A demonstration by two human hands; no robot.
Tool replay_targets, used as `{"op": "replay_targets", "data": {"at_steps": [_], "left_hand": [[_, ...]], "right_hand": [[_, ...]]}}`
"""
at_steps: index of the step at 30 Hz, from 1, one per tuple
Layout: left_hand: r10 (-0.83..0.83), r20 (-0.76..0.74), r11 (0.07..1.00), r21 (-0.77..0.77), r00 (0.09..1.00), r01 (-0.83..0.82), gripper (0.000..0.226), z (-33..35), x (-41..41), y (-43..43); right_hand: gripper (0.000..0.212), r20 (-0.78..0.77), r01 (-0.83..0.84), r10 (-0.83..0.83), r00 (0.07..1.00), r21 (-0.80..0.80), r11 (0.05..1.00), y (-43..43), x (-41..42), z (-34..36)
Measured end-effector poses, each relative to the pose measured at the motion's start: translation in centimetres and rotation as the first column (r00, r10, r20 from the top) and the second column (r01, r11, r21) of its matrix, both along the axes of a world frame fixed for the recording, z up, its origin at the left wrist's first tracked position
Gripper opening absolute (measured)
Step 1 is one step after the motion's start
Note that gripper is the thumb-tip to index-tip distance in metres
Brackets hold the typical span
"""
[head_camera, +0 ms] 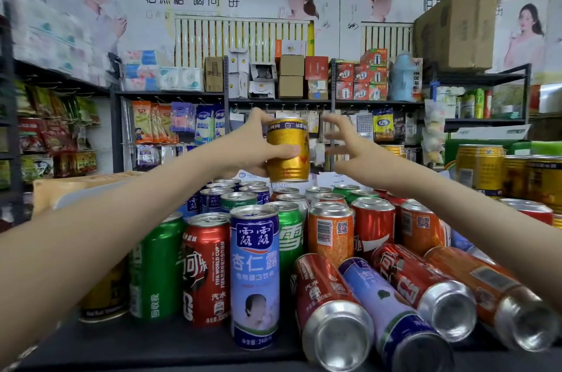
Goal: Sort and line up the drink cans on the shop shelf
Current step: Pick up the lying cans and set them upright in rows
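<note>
My left hand point(258, 143) grips a short gold can point(288, 155) and holds it upright in the air above the crowd of cans. My right hand point(343, 143) hovers just right of that can with fingers spread, touching nothing. Below stand several mixed cans on the dark shelf point(152, 347): a blue-and-white almond drink can point(254, 274), a red cola can point(206, 268), green cans point(155, 268) and an orange can point(331, 231). Several cans lie on their sides at the front right, such as a red one point(331, 311) and an orange one point(492, 295).
A group of gold cans point(511, 174) stands at the right. A cardboard box point(79, 189) sits at the left behind my arm. Racks of packaged goods point(182, 125) and boxes point(292, 76) line the back wall.
</note>
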State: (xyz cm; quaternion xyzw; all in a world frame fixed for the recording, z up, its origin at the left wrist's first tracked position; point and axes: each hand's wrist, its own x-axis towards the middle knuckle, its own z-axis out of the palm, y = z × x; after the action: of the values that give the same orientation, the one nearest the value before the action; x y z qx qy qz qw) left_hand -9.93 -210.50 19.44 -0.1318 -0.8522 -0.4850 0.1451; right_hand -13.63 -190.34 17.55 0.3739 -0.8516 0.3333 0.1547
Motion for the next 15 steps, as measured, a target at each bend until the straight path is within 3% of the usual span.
{"op": "replay_targets", "data": {"at_steps": [5,8,10,12,15], "left_hand": [[-0.095,0.086,0.954,0.292,0.992,0.066,0.071,-0.1,-0.5,-0.2],[-0.163,0.118,0.916,0.386,0.979,0.106,0.055,0.5,0.1,0.6],[-0.178,0.120,0.900,0.422,0.977,0.112,0.042,0.6,0.3,0.8],[-0.149,0.113,0.922,0.376,0.982,0.097,0.045,0.6,0.4,0.7],[-0.052,0.109,0.992,0.124,0.993,0.039,0.038,0.6,0.5,0.0]], "right_hand": [[0.080,0.227,-0.008,0.018,0.974,-0.042,0.999,-0.7,0.7,-0.5],[0.069,0.304,-0.077,0.155,0.940,-0.253,0.964,-1.9,0.8,-0.4],[0.046,0.344,-0.128,0.300,0.890,-0.442,0.888,-2.6,0.8,-0.2],[0.033,0.346,-0.135,0.396,0.851,-0.584,0.800,-3.1,0.7,-0.1],[0.035,0.323,-0.072,0.372,0.870,-0.665,0.744,-3.5,0.2,0.2]]}}
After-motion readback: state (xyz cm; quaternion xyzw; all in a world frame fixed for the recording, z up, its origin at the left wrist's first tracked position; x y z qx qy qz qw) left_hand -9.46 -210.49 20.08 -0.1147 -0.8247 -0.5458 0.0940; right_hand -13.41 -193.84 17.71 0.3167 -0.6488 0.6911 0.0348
